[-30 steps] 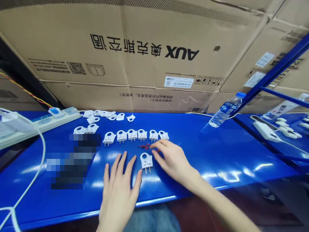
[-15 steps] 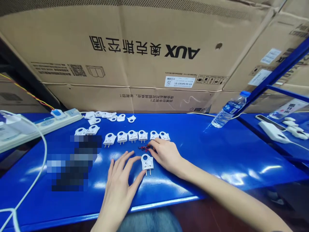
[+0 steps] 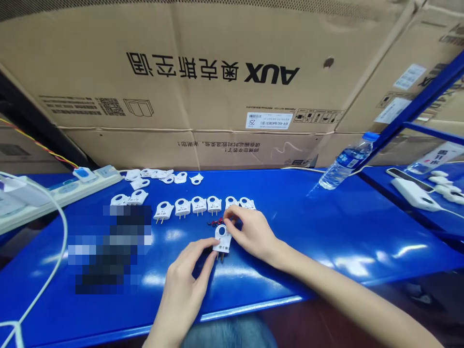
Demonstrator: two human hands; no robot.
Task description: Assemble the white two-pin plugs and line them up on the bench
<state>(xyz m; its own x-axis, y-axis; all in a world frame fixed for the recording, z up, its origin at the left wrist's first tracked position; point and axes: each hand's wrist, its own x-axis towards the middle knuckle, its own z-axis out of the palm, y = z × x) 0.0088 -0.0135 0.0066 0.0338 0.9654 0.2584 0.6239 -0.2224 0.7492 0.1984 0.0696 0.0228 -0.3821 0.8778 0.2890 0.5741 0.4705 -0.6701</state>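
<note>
A white two-pin plug piece with a round ring on top (image 3: pixel 224 244) stands in front of me, its metal pins pointing toward me. My left hand (image 3: pixel 186 273) pinches its left edge between thumb and forefinger. Just beyond that piece lies a small bunch of red and black wires (image 3: pixel 214 223). Close beside the wires, at the upper right of the plug piece, my right hand (image 3: pixel 253 237) has thumb and forefinger brought together; what is between them, if anything, I cannot make out. Similar white plug pieces (image 3: pixel 198 205) form a row behind the wires, partly covered by my right hand.
More white pieces (image 3: pixel 180 178) lie at the back left, near a power strip (image 3: pixel 68 191) with cables. A blurred-out dark patch (image 3: pixel 116 246) covers the left. On the right are a water bottle (image 3: pixel 344 162), a white device with a cable (image 3: pixel 416 195) and a blue frame (image 3: pixel 409 123).
My left hand has moved right and closed on the plug piece, which has shifted slightly up and right. My right hand stays by the wires, its fingers slightly changed.
</note>
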